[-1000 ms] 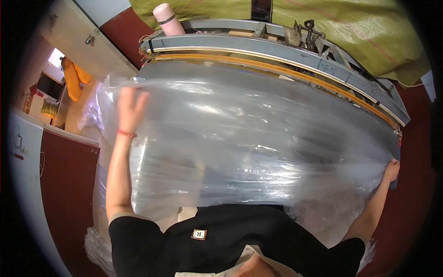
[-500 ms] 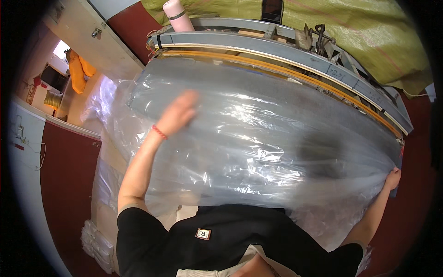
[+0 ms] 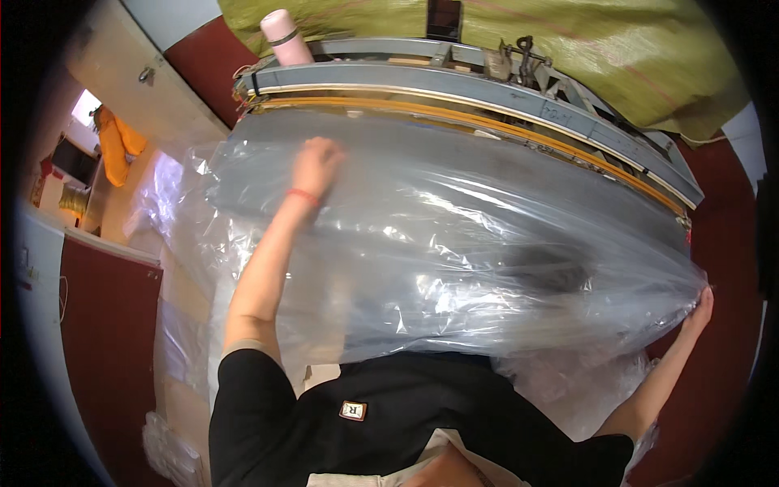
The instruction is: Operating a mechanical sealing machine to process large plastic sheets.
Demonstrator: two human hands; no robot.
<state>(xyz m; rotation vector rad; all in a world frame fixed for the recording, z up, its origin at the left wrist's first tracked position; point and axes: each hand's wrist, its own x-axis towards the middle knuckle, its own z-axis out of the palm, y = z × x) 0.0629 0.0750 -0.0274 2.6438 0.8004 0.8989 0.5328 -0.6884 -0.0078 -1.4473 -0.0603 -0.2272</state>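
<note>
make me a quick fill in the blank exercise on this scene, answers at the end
1. The hand gripping the gathered edge of the plastic sheet is the ____ one.
2. The left hand has a ____ bracelet at its wrist.
3. The bottle by the metal frame is ____.

Missing words: right; red; pink

A grey workbench (image 3: 284, 122) lies along the near side of a long grey metal beam (image 3: 365, 79). Before the beam, crinkled, shiny clear plastic film (image 3: 454, 288) covers most of the bench and spills beyond the beam's left end. Orange strips (image 3: 381, 103) run just beside the beam's near face. Behind the beam's left end stands a pink bottle (image 3: 286, 40) with a dark band.
</note>
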